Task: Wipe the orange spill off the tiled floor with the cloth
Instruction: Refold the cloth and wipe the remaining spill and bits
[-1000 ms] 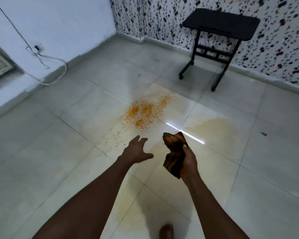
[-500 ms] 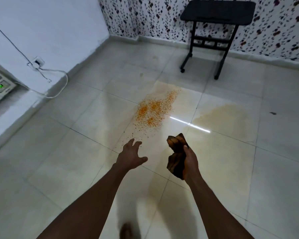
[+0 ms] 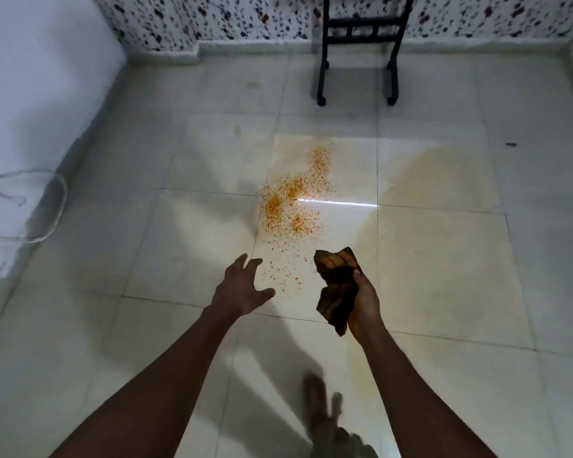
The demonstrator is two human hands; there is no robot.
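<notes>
Gripping a crumpled dark brown cloth (image 3: 336,287), the right hand (image 3: 364,304) holds it in the air above the tiled floor (image 3: 113,325), fingers curled around the fabric. The left hand (image 3: 240,287) hovers beside it, fingers spread apart, holding nothing. A blurred foot (image 3: 315,396) shows between the forearms. Just beyond both hands, the orange spill (image 3: 295,206) lies scattered as fine specks across adjoining tiles. A pale yellowish stain (image 3: 437,176) lies to its right. Farther back, the black frame of a wheeled stand (image 3: 356,38) rests against the speckled wall (image 3: 212,18).
</notes>
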